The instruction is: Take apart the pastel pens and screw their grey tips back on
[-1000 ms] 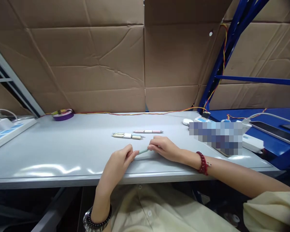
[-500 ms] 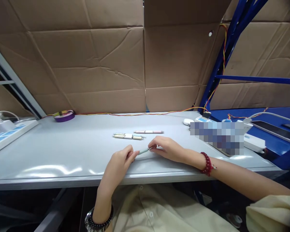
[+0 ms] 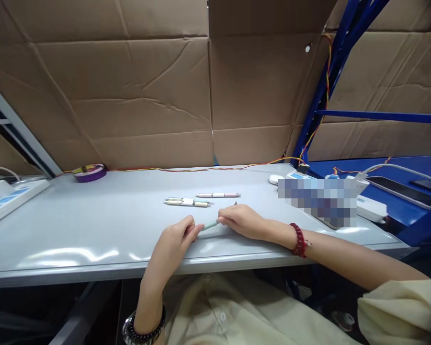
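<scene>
My left hand (image 3: 177,239) is closed round one end of a pale green pen (image 3: 210,225) held just above the table near its front edge. My right hand (image 3: 242,221) pinches the pen's other end, where a bit of metal tip shows by the fingertips. A small dark thing (image 3: 236,203) pokes out behind my right hand; I cannot tell what it is. Beyond my hands, two pens, one cream and white (image 3: 187,203) and one partly hidden green one, lie side by side. A pink and white pen (image 3: 219,195) rests just behind them.
A purple-edged roll of tape (image 3: 89,173) lies at the back left. Power strips stand at the left (image 3: 14,199) and right (image 3: 369,209), with a blurred patch near the right one. A twisted wire (image 3: 172,169) runs along the cardboard wall (image 3: 158,96). A phone (image 3: 404,191) lies on the blue shelf.
My right hand's fingers have curled in more round the end of the pen, and a small dark thing now shows behind them. The whole view has shifted slightly.
</scene>
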### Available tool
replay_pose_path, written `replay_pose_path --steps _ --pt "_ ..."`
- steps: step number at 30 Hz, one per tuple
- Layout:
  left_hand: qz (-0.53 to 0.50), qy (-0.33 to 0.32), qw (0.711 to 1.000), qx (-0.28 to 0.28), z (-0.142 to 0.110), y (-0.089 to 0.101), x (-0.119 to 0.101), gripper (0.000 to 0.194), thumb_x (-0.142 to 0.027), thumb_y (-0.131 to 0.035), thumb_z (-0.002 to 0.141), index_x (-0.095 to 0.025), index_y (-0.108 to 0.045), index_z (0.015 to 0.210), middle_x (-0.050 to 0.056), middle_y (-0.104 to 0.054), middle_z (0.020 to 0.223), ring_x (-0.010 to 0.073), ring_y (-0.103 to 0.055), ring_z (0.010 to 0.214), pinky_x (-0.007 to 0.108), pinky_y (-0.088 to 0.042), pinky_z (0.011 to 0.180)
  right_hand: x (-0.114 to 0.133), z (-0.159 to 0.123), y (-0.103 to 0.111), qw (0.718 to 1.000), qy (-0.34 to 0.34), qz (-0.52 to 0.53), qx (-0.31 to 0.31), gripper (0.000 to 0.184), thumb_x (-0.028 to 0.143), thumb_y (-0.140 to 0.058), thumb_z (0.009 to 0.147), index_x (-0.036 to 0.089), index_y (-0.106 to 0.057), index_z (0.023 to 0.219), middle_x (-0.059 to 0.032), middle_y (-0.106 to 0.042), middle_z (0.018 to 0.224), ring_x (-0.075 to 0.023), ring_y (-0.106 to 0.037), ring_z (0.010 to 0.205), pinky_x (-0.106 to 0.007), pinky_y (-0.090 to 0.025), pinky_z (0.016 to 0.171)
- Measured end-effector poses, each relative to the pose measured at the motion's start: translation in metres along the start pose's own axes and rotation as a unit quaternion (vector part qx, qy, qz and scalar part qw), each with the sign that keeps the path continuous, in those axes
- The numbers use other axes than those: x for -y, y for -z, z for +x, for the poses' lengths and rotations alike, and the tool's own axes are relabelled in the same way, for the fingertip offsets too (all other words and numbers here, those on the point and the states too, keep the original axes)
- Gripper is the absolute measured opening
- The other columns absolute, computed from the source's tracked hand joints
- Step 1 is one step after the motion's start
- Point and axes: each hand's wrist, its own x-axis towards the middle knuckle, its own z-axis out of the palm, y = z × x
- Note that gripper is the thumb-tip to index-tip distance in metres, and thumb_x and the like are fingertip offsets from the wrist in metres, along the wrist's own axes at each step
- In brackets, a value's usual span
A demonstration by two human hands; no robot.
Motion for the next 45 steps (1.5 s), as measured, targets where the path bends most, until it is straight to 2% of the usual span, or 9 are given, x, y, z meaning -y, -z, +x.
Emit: replay_pose_path --steps 4,10,14,19,25,30,38,42,45 --pt "0.006 0.000 1.000 0.001 0.000 0.000 0.000 0.038 -0.047 -0.037 0.089 -0.021 -0.031 0.063 -0.004 -0.047 0.057 0.0135 -0.043 0.055 0.024 -0.030 0.054 0.001 0.001 0.003 1.000 -0.009 0.000 0.027 0.036 0.033 -0.030 0.097 0.018 -0.054 0.074 -0.0012 -0.058 0.065 -0.0130 -0.050 0.058 -0.023 -0.036 0.059" --pt "-0.003 0.003 1.000 0.004 0.000 0.000 0.000 0.038 -0.048 -0.036 0.090 -0.021 -0.033 0.063 -0.005 -0.046 0.057 0.0137 -0.042 0.055 0.025 -0.030 0.054 0.002 -0.007 0.012 1.000 -0.009 0.003 0.007 0.034 0.034 -0.055 0.086 0.017 -0.050 0.116 -0.0027 -0.063 0.084 -0.0148 -0.057 0.070 -0.025 -0.042 0.065" --pt "-0.009 0.003 1.000 0.003 0.000 0.000 -0.001 0.038 -0.048 -0.037 0.089 -0.021 -0.034 0.063 -0.005 -0.045 0.057 0.0131 -0.041 0.055 0.025 -0.030 0.054 0.001 -0.010 0.010 0.999 0.025 -0.004 -0.044 0.012 0.025 -0.051 0.089 0.018 -0.058 0.096 -0.0034 -0.064 0.082 -0.0147 -0.059 0.073 -0.025 -0.043 0.066" --pt "-0.022 0.000 1.000 0.004 -0.002 0.000 0.000 0.037 -0.046 -0.038 0.089 -0.021 -0.032 0.063 -0.005 -0.043 0.057 0.0122 -0.039 0.055 0.024 -0.029 0.053 0.003 -0.010 0.007 0.995 0.061 -0.035 -0.069 0.018 0.026 -0.043 0.093 0.017 -0.057 0.086 -0.0048 -0.064 0.079 -0.0151 -0.058 0.072 -0.024 -0.041 0.063" --pt "-0.024 0.002 1.000 0.008 -0.002 0.000 0.001 0.038 -0.047 -0.039 0.089 -0.021 -0.030 0.063 -0.006 -0.041 0.057 0.0127 -0.040 0.056 0.024 -0.029 0.054 0.006 -0.011 0.009 0.994 0.057 -0.085 -0.026 0.031 0.031 -0.033 0.096 0.016 -0.053 0.078 -0.0052 -0.058 0.072 -0.0154 -0.052 0.064 -0.025 -0.039 0.058" --pt "-0.013 0.002 1.000 0.006 -0.001 0.000 0.000 0.039 -0.048 -0.038 0.089 -0.021 -0.029 0.063 -0.006 -0.039 0.057 0.0127 -0.039 0.055 0.024 -0.028 0.053 0.007 -0.009 0.009 0.998 0.039 -0.042 -0.024 0.028 0.034 -0.034 0.096 0.017 -0.053 0.084 -0.0057 -0.059 0.078 -0.0156 -0.052 0.070 -0.026 -0.040 0.063" --pt "0.002 -0.003 1.000 0.008 -0.001 0.000 0.001 0.038 -0.047 -0.037 0.090 -0.021 -0.031 0.063 -0.005 -0.044 0.058 0.0126 -0.040 0.056 0.024 -0.028 0.054 0.005 -0.001 0.007 0.999 -0.011 0.028 0.029 0.038 0.029 -0.029 0.097 0.017 -0.048 0.067 -0.0001 -0.052 0.061 -0.0118 -0.045 0.056 -0.023 -0.034 0.058" --pt "0.001 0.001 1.000 0.008 -0.001 0.001 0.000 0.038 -0.047 -0.038 0.090 -0.020 -0.032 0.063 -0.005 -0.043 0.057 0.0125 -0.040 0.055 0.024 -0.028 0.054 0.005 -0.003 0.012 0.996 -0.021 0.068 0.047 0.023 0.036 -0.041 0.093 0.017 -0.054 0.096 -0.0017 -0.059 0.074 -0.0131 -0.051 0.064 -0.024 -0.039 0.062" --pt "0.003 0.002 1.000 0.008 -0.001 0.001 -0.001 0.037 -0.046 -0.038 0.090 -0.021 -0.033 0.063 -0.005 -0.043 0.057 0.0124 -0.039 0.055 0.024 -0.027 0.053 0.006 -0.007 0.013 0.996 -0.019 0.079 0.033 0.032 0.035 -0.055 0.086 0.017 -0.048 0.111 -0.0031 -0.061 0.084 -0.0139 -0.055 0.069 -0.024 -0.042 0.064"
